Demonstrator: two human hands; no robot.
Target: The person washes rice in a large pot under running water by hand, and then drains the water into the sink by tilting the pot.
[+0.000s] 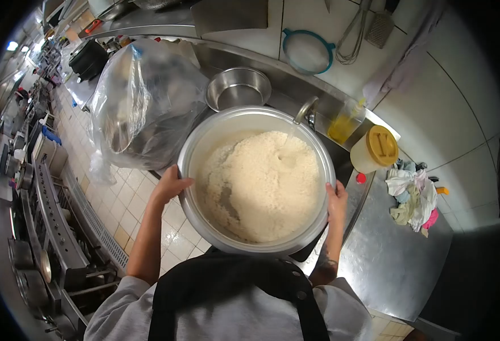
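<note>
A large round metal pot [188, 211] is held in front of my body, between both hands. Inside lies a heap of pale, grainy food [267, 182] that looks like raw rice, with bare pot bottom showing at the lower left. My left hand [172, 185] grips the left side, its thumb on the rim and the other fingers hidden beneath. On the right side, my right hand [336, 200] is closed around the rim, fingers partly hidden. A metal tap [305, 111] reaches over the pot's far edge. Whether the pot rests on the sink edge I cannot tell.
Behind the pot stand an empty metal bowl [238, 90] and a big clear plastic bag [147, 102]. To the right are a bottle of yellow liquid [345, 124], a yellow-lidded tub [375, 149], a red cap [361, 178] and crumpled cloths [413, 196] on a steel counter [397, 267]. A strainer [308, 52] hangs on the wall.
</note>
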